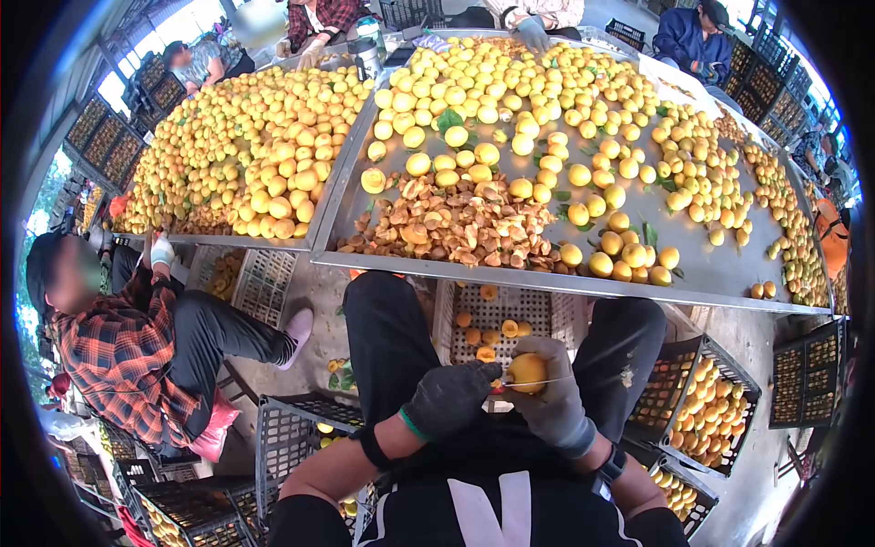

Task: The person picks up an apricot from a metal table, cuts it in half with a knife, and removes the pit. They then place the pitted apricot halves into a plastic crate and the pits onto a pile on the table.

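My right hand (554,401), in a grey glove, grips a yellow-orange apricot (527,373) between my knees. Wearing a black glove, my left hand (453,398) is closed around a small thin-bladed knife (529,383); its blade lies across the near side of the apricot. My left fingers hide most of the handle. Beneath both hands, a pale plastic crate (447,319) holds several apricots and cut halves (488,354). Just beyond, a heap of brown pits and scraps (456,223) lies at the near edge of the metal table (383,263).
Many whole apricots (602,196) cover the table, and another heap (283,173) fills its left section. A co-worker (118,337) in a plaid shirt sits at left; others sit across. Black crates of fruit (711,410) stand at right, with another crate (292,428) by my left arm.
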Demonstrator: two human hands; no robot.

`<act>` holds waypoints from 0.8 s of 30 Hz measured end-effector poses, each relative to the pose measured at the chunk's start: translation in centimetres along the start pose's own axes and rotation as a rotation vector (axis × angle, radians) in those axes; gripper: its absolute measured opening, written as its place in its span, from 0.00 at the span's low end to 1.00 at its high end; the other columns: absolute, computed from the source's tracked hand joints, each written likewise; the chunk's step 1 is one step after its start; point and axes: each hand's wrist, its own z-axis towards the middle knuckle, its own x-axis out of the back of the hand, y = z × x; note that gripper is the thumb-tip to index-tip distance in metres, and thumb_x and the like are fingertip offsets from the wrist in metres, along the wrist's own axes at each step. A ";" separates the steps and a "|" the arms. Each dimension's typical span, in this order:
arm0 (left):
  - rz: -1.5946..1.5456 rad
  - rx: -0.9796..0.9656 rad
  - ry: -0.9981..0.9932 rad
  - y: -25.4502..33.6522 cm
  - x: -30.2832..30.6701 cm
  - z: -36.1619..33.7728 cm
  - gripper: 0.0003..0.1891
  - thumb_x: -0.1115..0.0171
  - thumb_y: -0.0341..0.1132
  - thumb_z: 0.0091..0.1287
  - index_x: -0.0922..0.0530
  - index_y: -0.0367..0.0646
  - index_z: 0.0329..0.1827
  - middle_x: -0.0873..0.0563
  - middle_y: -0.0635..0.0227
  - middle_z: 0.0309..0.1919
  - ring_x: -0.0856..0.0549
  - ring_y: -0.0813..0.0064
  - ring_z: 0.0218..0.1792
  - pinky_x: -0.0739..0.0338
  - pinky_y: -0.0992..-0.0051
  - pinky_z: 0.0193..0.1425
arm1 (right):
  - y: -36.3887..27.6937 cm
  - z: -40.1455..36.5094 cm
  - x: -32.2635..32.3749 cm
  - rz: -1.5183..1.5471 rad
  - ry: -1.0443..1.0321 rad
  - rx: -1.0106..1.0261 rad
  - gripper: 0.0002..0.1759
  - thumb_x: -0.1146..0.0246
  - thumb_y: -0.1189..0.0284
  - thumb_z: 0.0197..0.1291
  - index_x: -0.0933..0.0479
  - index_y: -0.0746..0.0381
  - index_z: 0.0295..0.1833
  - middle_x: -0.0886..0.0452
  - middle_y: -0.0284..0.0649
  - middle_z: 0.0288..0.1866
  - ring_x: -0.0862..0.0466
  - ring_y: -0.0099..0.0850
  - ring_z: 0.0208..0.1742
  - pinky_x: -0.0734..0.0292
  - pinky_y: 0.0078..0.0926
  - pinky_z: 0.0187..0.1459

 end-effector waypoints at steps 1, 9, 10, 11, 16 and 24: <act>0.003 0.019 -0.038 -0.2 -0.2 0.2 0.13 0.36 0.35 0.59 0.19 0.42 0.46 0.16 0.59 0.33 0.16 0.59 0.30 0.22 0.65 0.32 | 0.3 -0.1 -0.2 -0.003 0.007 0.000 0.32 0.29 0.82 0.47 0.35 0.62 0.58 0.27 0.35 0.48 0.25 0.26 0.47 0.26 0.23 0.48; -0.335 0.195 0.002 -0.1 0.0 2.7 0.24 0.35 0.38 0.62 0.33 0.39 0.57 0.20 0.62 0.30 0.18 0.66 0.28 0.22 0.69 0.31 | 6.2 -0.5 0.7 1.046 -0.162 -0.569 0.26 0.42 0.58 0.66 0.33 0.65 0.61 0.24 0.39 0.51 0.23 0.33 0.53 0.30 0.29 0.59; -0.615 0.259 0.100 -0.9 0.0 3.1 0.21 0.41 0.38 0.66 0.34 0.41 0.58 0.22 0.65 0.32 0.19 0.71 0.29 0.24 0.74 0.34 | 6.8 -0.5 0.8 1.398 -0.059 -0.702 0.26 0.43 0.59 0.66 0.33 0.65 0.62 0.25 0.40 0.54 0.24 0.34 0.55 0.31 0.31 0.61; -0.900 0.324 0.193 -0.7 1.4 4.3 0.17 0.46 0.39 0.71 0.34 0.44 0.59 0.24 0.69 0.34 0.20 0.77 0.31 0.25 0.78 0.36 | 7.3 -0.6 0.9 1.601 0.013 -0.725 0.24 0.41 0.63 0.65 0.33 0.63 0.63 0.26 0.43 0.57 0.27 0.39 0.61 0.33 0.38 0.64; -0.841 0.253 0.113 2.0 6.3 5.8 0.21 0.33 0.30 0.61 0.30 0.40 0.55 0.25 0.75 0.29 0.23 0.82 0.27 0.25 0.80 0.33 | 4.4 0.3 2.7 1.697 0.010 -0.469 0.27 0.35 0.70 0.58 0.33 0.59 0.63 0.27 0.44 0.57 0.27 0.46 0.62 0.31 0.41 0.63; -0.108 0.020 0.060 2.2 2.7 2.6 0.20 0.33 0.43 0.58 0.22 0.43 0.50 0.16 0.59 0.31 0.17 0.58 0.27 0.24 0.63 0.28 | 1.1 0.0 4.4 1.070 0.085 -0.368 0.32 0.24 0.73 0.44 0.32 0.60 0.55 0.23 0.41 0.52 0.20 0.35 0.53 0.25 0.32 0.55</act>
